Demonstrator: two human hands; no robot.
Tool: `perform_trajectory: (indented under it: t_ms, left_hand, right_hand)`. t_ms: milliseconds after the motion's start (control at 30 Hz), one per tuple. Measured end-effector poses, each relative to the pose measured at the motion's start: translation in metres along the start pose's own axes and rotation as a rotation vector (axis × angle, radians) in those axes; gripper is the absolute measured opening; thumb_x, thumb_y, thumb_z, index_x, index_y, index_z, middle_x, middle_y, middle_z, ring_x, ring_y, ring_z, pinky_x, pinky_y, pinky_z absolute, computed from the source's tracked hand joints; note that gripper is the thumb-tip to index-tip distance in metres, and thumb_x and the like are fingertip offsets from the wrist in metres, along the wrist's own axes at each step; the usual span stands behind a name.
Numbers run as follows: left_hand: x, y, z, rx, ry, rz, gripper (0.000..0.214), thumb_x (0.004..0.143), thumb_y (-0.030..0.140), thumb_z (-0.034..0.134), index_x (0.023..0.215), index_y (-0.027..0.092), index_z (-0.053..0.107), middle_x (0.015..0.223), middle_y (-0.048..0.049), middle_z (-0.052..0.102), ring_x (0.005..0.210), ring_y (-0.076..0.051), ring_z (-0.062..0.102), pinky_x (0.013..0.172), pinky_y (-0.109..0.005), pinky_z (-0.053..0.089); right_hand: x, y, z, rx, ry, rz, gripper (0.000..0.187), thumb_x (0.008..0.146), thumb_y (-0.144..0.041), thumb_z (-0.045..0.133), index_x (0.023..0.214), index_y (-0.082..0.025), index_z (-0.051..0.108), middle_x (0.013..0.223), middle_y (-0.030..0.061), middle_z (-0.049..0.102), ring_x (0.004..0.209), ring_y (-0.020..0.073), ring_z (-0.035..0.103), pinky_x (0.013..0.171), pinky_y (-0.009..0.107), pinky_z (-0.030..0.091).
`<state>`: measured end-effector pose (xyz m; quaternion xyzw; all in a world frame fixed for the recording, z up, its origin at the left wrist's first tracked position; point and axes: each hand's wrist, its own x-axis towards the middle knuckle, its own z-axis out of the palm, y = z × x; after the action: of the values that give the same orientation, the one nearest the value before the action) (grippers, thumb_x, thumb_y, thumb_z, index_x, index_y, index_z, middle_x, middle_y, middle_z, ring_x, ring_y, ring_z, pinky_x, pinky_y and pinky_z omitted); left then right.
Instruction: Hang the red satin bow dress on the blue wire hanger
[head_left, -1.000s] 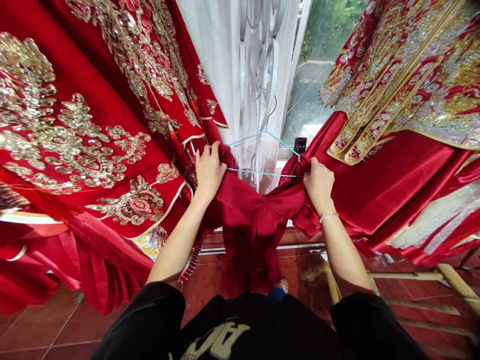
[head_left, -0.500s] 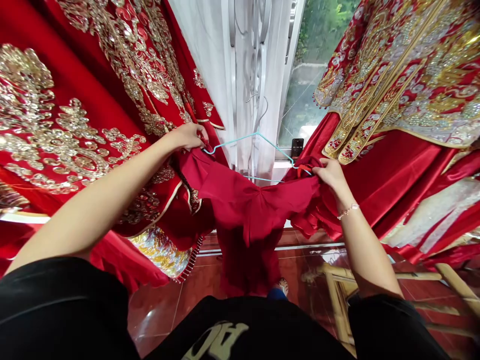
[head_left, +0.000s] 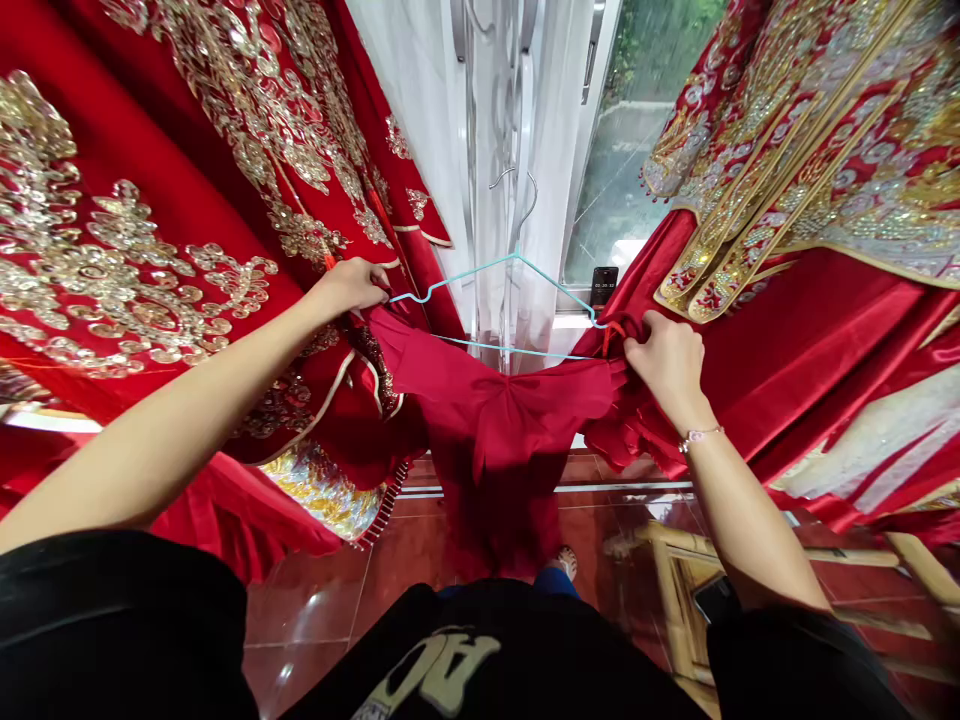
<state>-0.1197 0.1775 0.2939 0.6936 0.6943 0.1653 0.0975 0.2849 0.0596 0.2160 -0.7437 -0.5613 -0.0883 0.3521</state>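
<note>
A dark red dress [head_left: 517, 410] with a gathered bow-like front hangs before me on a light blue wire hanger [head_left: 517, 256]. My left hand [head_left: 354, 286] is closed at the dress's left shoulder, by the hanger's left end. On the other side, my right hand [head_left: 666, 362] pinches the right shoulder edge, close to a small red strip [head_left: 611, 338] around the hanger's right end. The hanger's silver hook [head_left: 529, 205] rises in front of white metalwork; whether it hangs on anything is unclear. Much of the dress's lower part lies in shadow.
Red gowns with gold sequins [head_left: 180, 200] hang at left, and a beaded red-gold outfit [head_left: 810, 180] hangs at right. Behind are a white curtain [head_left: 420, 120] and a window [head_left: 630, 150] with a phone [head_left: 604, 287] on its ledge. A bamboo chair [head_left: 667, 580] stands lower right.
My hands have moved slightly farther apart, the left one outward. More of the hanger's lower bar shows above the dress's neckline. My right hand has turned, its knuckles now more upward.
</note>
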Motion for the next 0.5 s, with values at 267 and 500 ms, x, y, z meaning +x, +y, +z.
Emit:
perform_trajectory:
  t_ms: [267,500]
  left_hand:
    - [-0.019,-0.004,0.018,-0.536,0.017,-0.221,0.026,0.07,-0.006,0.049,0.081,0.015,0.06,0.054,0.0085,0.048,0.046,-0.007,0.039,0.049,-0.02,0.041]
    - [-0.027,-0.008,0.02,-0.537,-0.004,-0.07,0.034,0.06,-0.008,0.04,0.074,0.015,0.06,0.051,0.0083,0.053,0.043,-0.007,0.036,0.043,-0.019,0.025]
  right_hand:
    - [0.025,0.023,0.012,0.538,-0.098,0.243,0.024,0.064,-0.012,0.055,0.053,-0.023,0.037,0.051,-0.0071,0.036,0.05,0.0096,0.031,0.054,0.026,0.025]
    - [0.018,0.003,-0.003,0.0,-0.042,-0.087,0.013,0.069,-0.016,0.061,0.063,-0.021,0.05,0.06,0.0012,0.053,0.064,0.0188,0.052,0.061,0.029,0.031]
